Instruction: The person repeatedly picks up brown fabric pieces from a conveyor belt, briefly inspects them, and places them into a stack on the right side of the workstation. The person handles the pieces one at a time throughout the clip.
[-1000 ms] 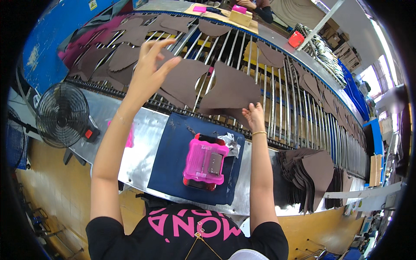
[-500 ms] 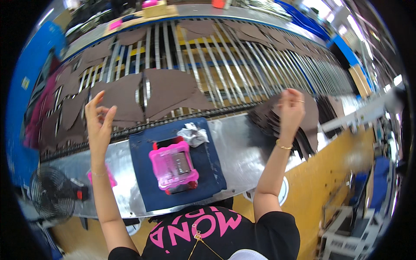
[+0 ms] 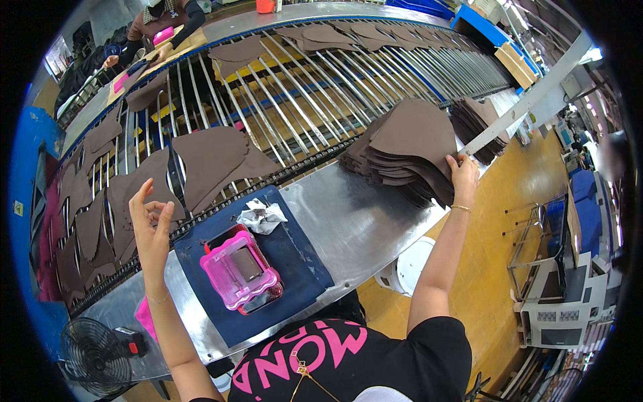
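Note:
My right hand (image 3: pixel 464 177) has reached the right edge of a thick stack of dark brown cut sheets (image 3: pixel 414 130), and its fingertips pinch the rim of a sheet there. My left hand (image 3: pixel 151 224) is raised with fingers apart and slightly bent, holding nothing, in front of brown cut sheets (image 3: pixel 213 157) on the slatted conveyor (image 3: pixel 305 110). Between my arms, a bright pink plastic box (image 3: pixel 226 285) sits on a dark blue mat (image 3: pixel 301 271). A crumpled white wad (image 3: pixel 262 216) lies beside the box.
A metal table (image 3: pixel 348 228) runs along the conveyor's near side. A black fan (image 3: pixel 94 355) stands at its left end. A second brown stack (image 3: pixel 472 124) lies behind a white metal arm (image 3: pixel 522 97). Across the conveyor a co-worker (image 3: pixel 164 27) is at a board. White bucket (image 3: pixel 412 264) below right.
My view has turned to the right, bringing the co-worker into the picture. My right hand has moved from above the stack to its right edge and closed there. The left hand remains raised.

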Demonstrator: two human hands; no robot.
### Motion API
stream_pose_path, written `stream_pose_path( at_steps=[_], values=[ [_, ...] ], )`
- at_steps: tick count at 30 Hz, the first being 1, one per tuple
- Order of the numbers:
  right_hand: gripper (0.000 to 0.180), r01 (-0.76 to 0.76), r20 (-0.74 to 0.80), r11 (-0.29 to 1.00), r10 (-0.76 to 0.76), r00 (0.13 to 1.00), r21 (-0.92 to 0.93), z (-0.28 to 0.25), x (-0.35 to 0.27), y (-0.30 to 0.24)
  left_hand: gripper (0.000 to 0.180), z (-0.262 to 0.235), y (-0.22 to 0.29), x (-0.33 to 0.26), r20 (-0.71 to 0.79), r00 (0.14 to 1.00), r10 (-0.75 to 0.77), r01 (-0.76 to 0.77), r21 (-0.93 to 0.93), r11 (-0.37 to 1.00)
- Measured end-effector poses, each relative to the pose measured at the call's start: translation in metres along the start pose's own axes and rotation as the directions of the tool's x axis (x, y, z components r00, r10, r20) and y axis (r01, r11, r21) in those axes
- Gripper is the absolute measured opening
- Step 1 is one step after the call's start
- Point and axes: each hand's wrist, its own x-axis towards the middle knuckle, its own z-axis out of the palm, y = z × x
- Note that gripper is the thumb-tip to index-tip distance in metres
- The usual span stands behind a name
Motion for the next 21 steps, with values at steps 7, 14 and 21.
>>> stream_pose_path(
  at_steps=[7,14,21],
  values=[
    [0.06,-0.004,0.145,0.977,-0.028,0.989,0.213,0.018,0.044,0.038,0.049,-0.005,-0.007,-0.009,0.014,0.999,-0.035,0.035,-0.006,0.999],
    [0.043,0.394,0.16,0.857,-0.463,0.872,0.333,-0.023,0.024,0.04,0.049,-0.003,-0.002,-0.015,0.021,0.999,-0.041,0.042,-0.069,0.997],
    [0.04,0.266,-0.03,0.729,-0.319,0.947,0.631,-0.116,-0.074,-0.065,0.05,0.014,0.036,-0.007,0.101,0.991,0.09,-0.08,-0.103,0.991]
  ],
)
